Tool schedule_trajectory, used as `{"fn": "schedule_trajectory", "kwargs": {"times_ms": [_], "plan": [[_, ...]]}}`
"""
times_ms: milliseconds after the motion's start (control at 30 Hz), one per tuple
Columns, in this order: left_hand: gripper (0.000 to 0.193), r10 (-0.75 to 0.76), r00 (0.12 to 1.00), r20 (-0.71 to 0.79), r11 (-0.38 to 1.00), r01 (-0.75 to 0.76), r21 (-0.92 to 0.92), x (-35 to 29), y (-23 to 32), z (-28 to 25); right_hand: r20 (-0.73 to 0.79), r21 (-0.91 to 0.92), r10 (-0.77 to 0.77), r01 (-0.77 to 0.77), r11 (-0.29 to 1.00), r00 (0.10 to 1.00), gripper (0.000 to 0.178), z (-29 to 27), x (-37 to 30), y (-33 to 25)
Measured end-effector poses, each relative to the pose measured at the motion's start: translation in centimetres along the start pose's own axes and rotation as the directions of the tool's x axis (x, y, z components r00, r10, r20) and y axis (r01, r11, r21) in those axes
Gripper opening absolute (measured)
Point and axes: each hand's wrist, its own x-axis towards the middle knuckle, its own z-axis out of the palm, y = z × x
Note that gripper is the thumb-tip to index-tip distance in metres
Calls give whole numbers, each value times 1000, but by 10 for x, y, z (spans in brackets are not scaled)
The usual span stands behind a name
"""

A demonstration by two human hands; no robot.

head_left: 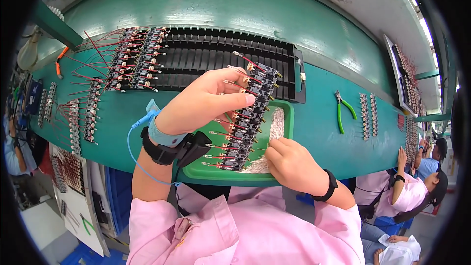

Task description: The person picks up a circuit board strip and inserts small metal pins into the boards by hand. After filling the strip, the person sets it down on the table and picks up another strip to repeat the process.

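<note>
Pink shirt cloth [274, 230] fills the near part of the head view, with both forearms reaching forward out of its short sleeves. Beyond it, the left hand [216, 93] is clamped on a dark board strip [255, 113]: its thumb presses flat on the near face, while some of its fingers pass behind the left edge. The strip stands tilted to the right of this hand, its lower end over a green tray [289, 122], with short red leads jutting from its left edge. A light-blue wrist strap [164, 136] and a black wrist device [196, 148] sit just behind the left hand.

To the right of the strip's lower part, the right hand [294, 164] is half curled, fingers bent close together over thin pale wires [277, 125] in the tray; its fingertips are hidden, so whether they close on a wire cannot be told. A black band [330, 186] circles its wrist.

Ahead of the left hand lies a black slotted rack [196, 51] on the green bench [319, 152]. Green-handled cutters [340, 118] lie ahead of the right hand and to its right, near two narrow strips [365, 118].
</note>
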Motion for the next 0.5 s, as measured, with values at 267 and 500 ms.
{"fn": "schedule_trajectory", "kwargs": {"times_ms": [267,500], "plan": [[28,-31,998,62,999,32,-16,1,-1,0,-45,429,164,-129,894,985,12,-17,2,-3],[25,-32,994,102,999,31,12,-5,3,10,-204,564,266,-109,819,942,10,-34,12,-5]]}}
